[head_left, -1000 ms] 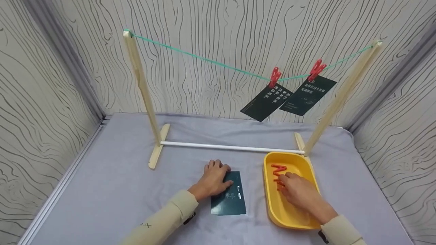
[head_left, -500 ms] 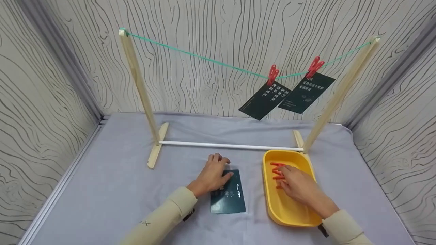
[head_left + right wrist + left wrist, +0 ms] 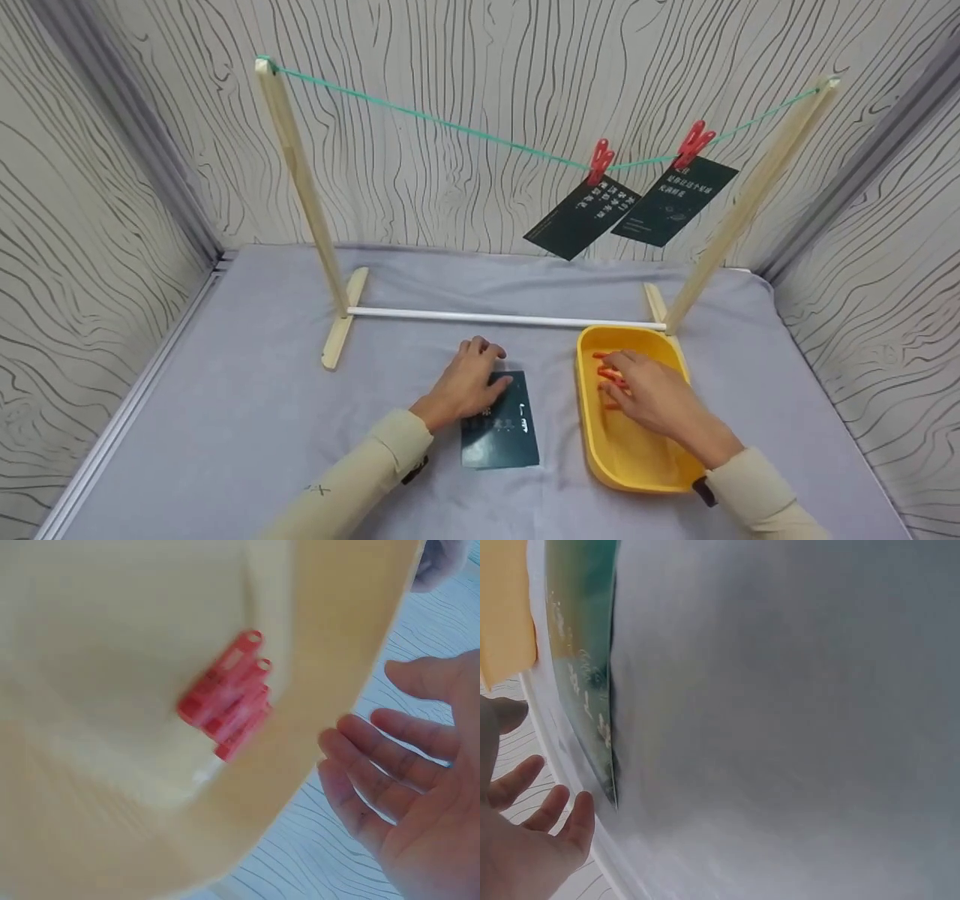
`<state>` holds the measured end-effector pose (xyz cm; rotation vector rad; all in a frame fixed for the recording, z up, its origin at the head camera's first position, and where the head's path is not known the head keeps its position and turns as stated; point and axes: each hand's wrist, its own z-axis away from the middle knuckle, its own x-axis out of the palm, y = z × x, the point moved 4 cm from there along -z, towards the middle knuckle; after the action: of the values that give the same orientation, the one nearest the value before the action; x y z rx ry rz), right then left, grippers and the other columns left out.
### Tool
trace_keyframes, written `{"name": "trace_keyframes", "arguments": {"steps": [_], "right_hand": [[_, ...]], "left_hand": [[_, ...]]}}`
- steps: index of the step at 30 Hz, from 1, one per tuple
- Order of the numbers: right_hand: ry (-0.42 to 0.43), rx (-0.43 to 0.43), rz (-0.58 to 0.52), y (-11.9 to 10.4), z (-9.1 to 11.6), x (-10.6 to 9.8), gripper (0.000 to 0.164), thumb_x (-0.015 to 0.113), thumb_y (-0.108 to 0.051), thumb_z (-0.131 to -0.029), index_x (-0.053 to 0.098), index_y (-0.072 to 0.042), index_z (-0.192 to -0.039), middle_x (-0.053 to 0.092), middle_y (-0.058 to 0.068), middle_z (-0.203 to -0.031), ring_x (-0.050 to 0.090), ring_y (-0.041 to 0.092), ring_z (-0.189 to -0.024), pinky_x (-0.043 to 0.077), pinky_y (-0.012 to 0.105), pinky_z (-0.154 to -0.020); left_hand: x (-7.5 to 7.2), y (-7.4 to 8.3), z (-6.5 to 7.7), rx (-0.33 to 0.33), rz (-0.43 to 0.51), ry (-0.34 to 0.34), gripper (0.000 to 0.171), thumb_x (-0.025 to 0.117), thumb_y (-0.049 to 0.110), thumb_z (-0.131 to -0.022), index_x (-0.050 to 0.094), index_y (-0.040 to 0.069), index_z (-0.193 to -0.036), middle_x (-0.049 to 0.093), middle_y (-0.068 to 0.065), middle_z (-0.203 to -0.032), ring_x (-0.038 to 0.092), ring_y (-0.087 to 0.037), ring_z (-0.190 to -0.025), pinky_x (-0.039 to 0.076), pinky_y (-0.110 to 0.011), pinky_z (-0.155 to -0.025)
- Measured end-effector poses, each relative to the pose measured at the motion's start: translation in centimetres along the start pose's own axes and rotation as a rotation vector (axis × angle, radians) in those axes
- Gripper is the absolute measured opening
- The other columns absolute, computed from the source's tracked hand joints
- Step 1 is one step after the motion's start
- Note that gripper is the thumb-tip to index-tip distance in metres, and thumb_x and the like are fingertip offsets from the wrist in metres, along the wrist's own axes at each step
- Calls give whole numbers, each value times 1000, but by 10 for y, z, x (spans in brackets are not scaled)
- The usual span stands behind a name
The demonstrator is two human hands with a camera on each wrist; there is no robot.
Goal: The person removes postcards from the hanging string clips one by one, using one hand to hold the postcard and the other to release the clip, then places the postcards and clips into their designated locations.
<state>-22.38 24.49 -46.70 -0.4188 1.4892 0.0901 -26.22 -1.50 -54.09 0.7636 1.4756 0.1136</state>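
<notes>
My left hand hovers over the upper left part of a small stack of dark green printed cards, fingers loosely bent and thumb above the top card. In the left wrist view the cards lie beyond the spread fingers. Inside the yellow tub, several red clothespins lie along the left side. Over them reaches my right hand, thumb and fingers apart. Seen from the right wrist, the clothespins sit side by side on the tub's floor, and nothing is between the fingers.
Behind stands a wooden frame with a left post, a right post and a white crossbar. Two red clothespins hold dark cards, one left and one right, on its green string. Grey cloth covers the table.
My right hand has shifted slightly toward the tub's far end, and its fingers have spread over the clothespins. The left hand stays above the cards. The head view has shifted a little.
</notes>
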Motion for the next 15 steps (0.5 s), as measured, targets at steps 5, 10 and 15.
{"name": "trace_keyframes", "arguments": {"steps": [5,10,15], "right_hand": [[18,0,-15,-2,-5,-5,44,69,-31,-92,58,-11,-129,65,9,-124,63,26,-109,52,49,-100],[20,-10,-53,1,-12,-1,38,68,-31,-93,60,-12,-125,66,8,-121,65,25,-107,54,46,-96],[37,-20,-73,4,-20,2,34,67,-29,-93,61,-10,-121,67,8,-115,66,25,-102,56,45,-92]], "left_hand": [[0,-1,0,-6,3,-8,38,61,37,-96,58,13,-125,54,-6,-121,51,-21,-113,50,-38,-97],[0,-2,0,-6,8,-7,38,61,37,-96,59,14,-125,54,-6,-121,51,-21,-112,51,-38,-96],[-2,-3,-1,10,8,9,38,62,37,-96,59,14,-125,55,-6,-119,52,-21,-110,51,-38,-94]]}}
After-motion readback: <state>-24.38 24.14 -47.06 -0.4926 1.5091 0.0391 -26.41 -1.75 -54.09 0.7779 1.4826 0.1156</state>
